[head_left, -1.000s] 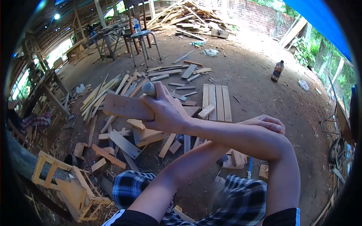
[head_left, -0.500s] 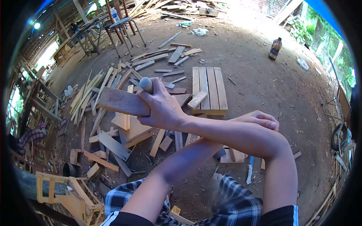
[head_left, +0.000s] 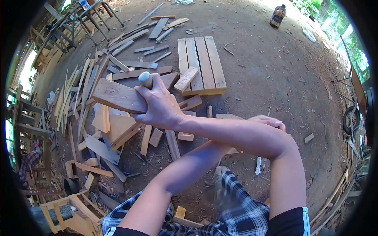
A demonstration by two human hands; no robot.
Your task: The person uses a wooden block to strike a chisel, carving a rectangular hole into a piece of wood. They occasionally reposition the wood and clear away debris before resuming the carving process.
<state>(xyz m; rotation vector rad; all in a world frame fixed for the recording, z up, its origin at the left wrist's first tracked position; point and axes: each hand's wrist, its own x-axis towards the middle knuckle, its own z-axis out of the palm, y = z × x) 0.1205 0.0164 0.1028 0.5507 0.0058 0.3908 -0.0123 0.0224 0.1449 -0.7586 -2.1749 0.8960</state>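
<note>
My right hand is closed around a flat wooden block and a round-ended rod. The block sticks out to the left and the rod's pale end points up; whether the two are joined is hidden by my fingers. My forearms cross, the right over the left. Just behind my right elbow, my left hand shows in part, its fingers stretched out and no object seen in them. Beyond the right hand stands a low slatted wooden stool, with a short wood piece lying on its near left edge.
Loose boards and offcuts lie scattered on the dirt floor to the left. At the bottom left is a wooden frame. A metal-legged chair stands far left, a dark bottle at the back right, a tire at the right edge.
The view has tilted down, so the stool and boards sit higher in the frame. Both hands keep nearly the same pose, the right still gripping the block and rod.
</note>
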